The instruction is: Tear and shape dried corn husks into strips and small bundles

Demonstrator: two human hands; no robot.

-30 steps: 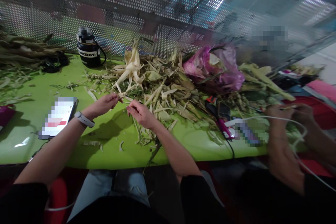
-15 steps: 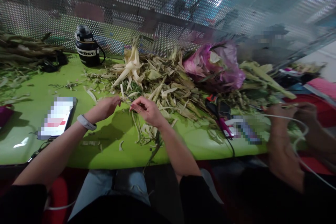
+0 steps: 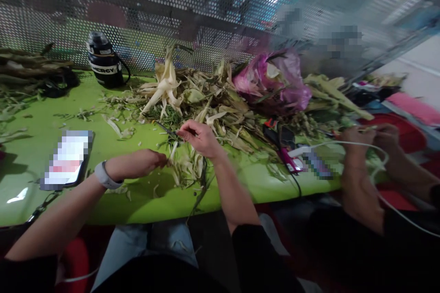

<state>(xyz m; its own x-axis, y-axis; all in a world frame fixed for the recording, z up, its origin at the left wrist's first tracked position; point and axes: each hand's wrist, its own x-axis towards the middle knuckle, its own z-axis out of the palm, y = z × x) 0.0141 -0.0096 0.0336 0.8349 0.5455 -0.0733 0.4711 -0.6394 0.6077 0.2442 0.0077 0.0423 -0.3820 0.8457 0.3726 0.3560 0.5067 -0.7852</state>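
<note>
My left hand (image 3: 144, 163), with a light watch band (image 3: 107, 175) on the wrist, is low over the green table. Its fingers are pressed together at a pale strip of husk (image 3: 173, 150), which seems pinched at its lower end. Higher up, my right hand (image 3: 199, 137) is closed, thumb against fingers. A thin dark stick-like piece (image 3: 165, 127) reaches to its fingertips; whether they grip it I cannot tell. Beneath and between both hands lies a small heap of pale husk strips (image 3: 189, 169). Behind them spreads a large pile of dry corn husks (image 3: 202, 91).
A phone (image 3: 70, 158) lies left of my left forearm. At the back stand a black bottle (image 3: 107, 64) and a pink plastic bag (image 3: 271, 84). On the right are another phone (image 3: 318, 165), a white cable (image 3: 330, 143) and another person's hands (image 3: 359, 136).
My hands have moved apart. The left one came down and slightly right to the pale strips, while the right one rose a little. The view has shifted slightly to the right.
</note>
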